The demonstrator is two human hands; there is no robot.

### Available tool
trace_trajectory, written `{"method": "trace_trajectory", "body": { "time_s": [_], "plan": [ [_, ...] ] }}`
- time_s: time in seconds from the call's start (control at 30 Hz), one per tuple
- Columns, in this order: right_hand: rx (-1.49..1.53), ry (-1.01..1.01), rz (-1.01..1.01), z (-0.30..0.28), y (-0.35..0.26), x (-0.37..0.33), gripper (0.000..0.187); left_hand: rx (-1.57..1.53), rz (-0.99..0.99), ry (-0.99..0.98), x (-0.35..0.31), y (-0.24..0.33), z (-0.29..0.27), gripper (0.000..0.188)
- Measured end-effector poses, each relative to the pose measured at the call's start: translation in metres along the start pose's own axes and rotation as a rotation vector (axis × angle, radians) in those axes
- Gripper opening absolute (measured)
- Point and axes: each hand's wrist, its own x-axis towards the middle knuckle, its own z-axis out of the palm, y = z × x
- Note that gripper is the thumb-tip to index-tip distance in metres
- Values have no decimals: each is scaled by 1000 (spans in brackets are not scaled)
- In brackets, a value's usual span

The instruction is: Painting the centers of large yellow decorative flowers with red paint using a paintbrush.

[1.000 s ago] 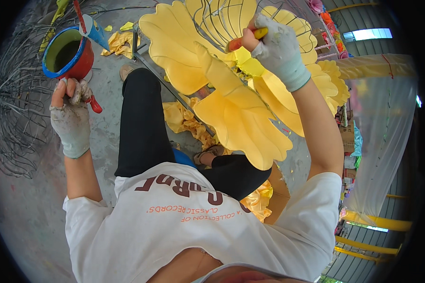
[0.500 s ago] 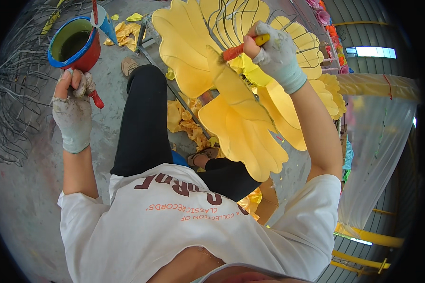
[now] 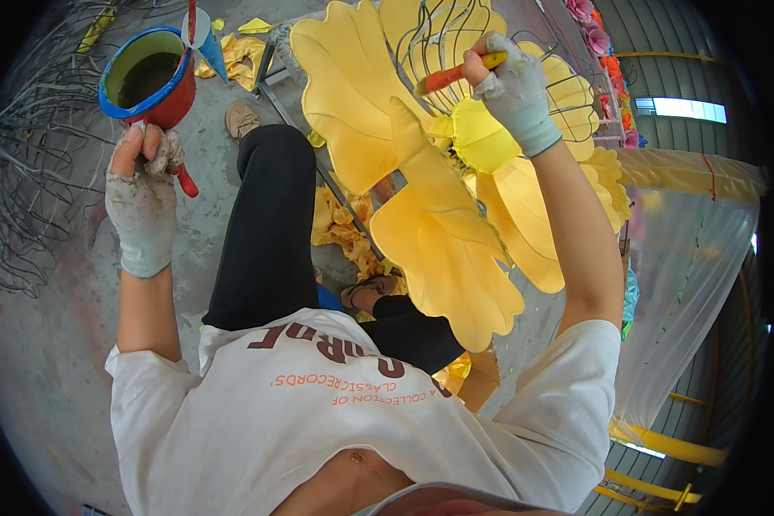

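My left hand (image 3: 142, 211), in a worn white glove with bare fingertips, is closed round the handle of a red pot (image 3: 170, 105). The pot has a blue rim and dark liquid inside. A red handle end (image 3: 185, 181) sticks out beside the palm. My right hand (image 3: 518, 96), gloved alike, grips a paintbrush (image 3: 443, 80) with a red and yellow handle. Its bristles point left, just above the upright tip of a petal on a large yellow fabric flower (image 3: 443, 228). A brighter yellow centre piece (image 3: 482, 138) sits among the petals, below the brush.
Bent grey wires (image 3: 26, 163) pile up at the left. A blue cone (image 3: 205, 43) with a red stick stands by the pot. Crumpled yellow fabric (image 3: 353, 232) lies on the floor beside a metal bar (image 3: 344, 202). Clear plastic sheeting (image 3: 675, 284) hangs at the right.
The brush has moved up and off the petal's edge, uncovering more of the bright yellow centre. The pot has shifted slightly right in view with my left hand.
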Motion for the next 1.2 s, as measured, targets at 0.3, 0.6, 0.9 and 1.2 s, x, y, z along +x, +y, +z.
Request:
{"method": "trace_trajectory", "body": {
  "time_s": [0.3, 0.6, 0.9, 1.2],
  "plan": [
    [-81, -161, -142, 21, 1, 2, 10, -18, -12, -46, 1, -1, 10, 24],
    [-52, -135, 142, 8, 1, -6, 14, 29, -11, -91, -5, 7, 30, 25],
    [-25, -235, 133, -12, -7, -5, 16, 40, 17, -136, -6, 11, 37, 25],
    [6, -396, 174, -27, -9, -21, 15, 59, 60, -70, -5, 9, 38, 24]
  ]
}}
